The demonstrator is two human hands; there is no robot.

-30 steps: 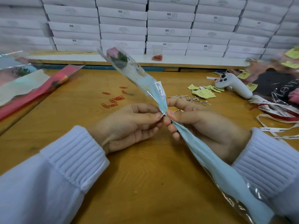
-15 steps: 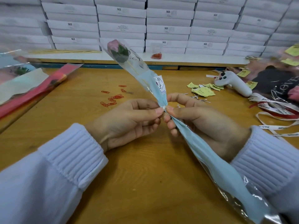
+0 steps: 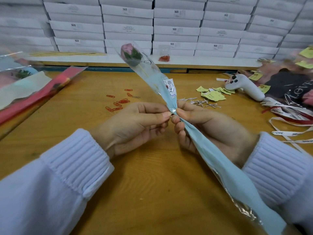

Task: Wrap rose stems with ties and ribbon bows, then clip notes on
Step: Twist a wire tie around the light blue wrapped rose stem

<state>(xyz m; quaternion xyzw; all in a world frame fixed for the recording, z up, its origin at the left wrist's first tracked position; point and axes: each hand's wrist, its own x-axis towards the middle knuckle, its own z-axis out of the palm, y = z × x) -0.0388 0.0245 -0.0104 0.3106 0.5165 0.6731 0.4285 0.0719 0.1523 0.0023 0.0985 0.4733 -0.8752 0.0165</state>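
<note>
Head view.

Item: one pink rose (image 3: 130, 54) in a clear and pale-blue sleeve (image 3: 220, 163), being held tilted above the table (image 3: 152, 180), with the bud far and the tail near right.

Hands: the sleeve is being gripped at its gathered neck by the right hand (image 3: 208, 131). A small silvery piece, likely a tie (image 3: 173, 113), is being pinched there by the left hand (image 3: 135, 126). The hands are being kept together, fingertips almost touching.

Progress, as judged: the tie is being fastened, and no bow or note is showing on this stem.

Supplies: loose ties (image 3: 203, 103) and yellow notes (image 3: 214, 96) are lying far right of the hands, ribbons (image 3: 288, 131) at right, and red clips (image 3: 118, 104) far left.

Other wrapped stems (image 3: 33, 97) are lying at left. Whether they are finished cannot be told.
</note>
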